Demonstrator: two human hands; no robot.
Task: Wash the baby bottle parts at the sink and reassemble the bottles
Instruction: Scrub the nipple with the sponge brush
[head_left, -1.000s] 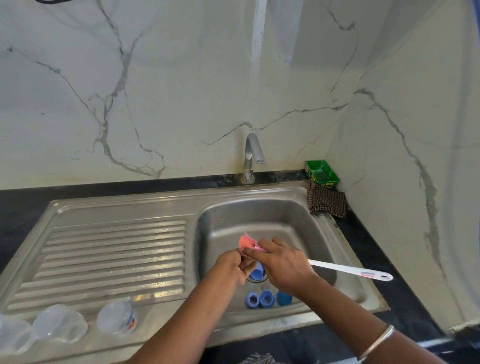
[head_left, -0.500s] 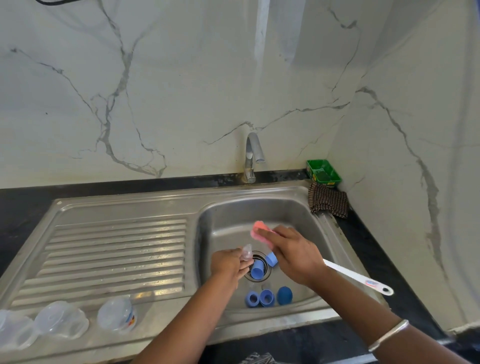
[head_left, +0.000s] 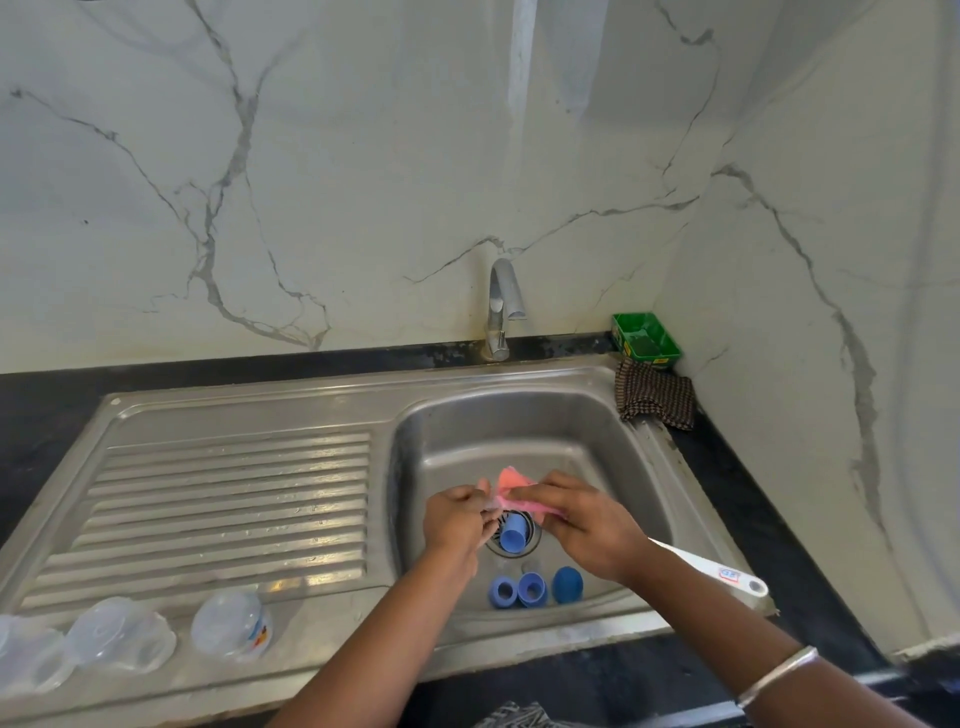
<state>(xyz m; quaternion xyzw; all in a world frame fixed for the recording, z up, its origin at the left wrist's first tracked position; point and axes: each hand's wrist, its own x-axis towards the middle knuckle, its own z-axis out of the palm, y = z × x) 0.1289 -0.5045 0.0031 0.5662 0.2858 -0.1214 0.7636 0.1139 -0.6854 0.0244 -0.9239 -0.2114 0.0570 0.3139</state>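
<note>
Head view brush (head_left: 719, 571): long axis runs 10 to 4 o'clock, pink sponge head at 10.
Right hand (head_left: 582, 525): fingers curled round brush.
Left hand (head_left: 457, 517): fingers pinching clear teat (head_left: 490, 503) against sponge.

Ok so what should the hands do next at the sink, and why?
Probably keep rubbing the pink sponge head over the clear teat pinched in the left hand: the right hand presses it there, and the tap is dry.

Nothing legible anywhere: only a small red-and-blue mark on the white brush handle (head_left: 719, 574) at the right rim of the sink (head_left: 644, 441), too blurred to read, and a red, orange and blue label on the clear bottle (head_left: 234, 626) on the sink's draining board, equally unreadable.
</note>
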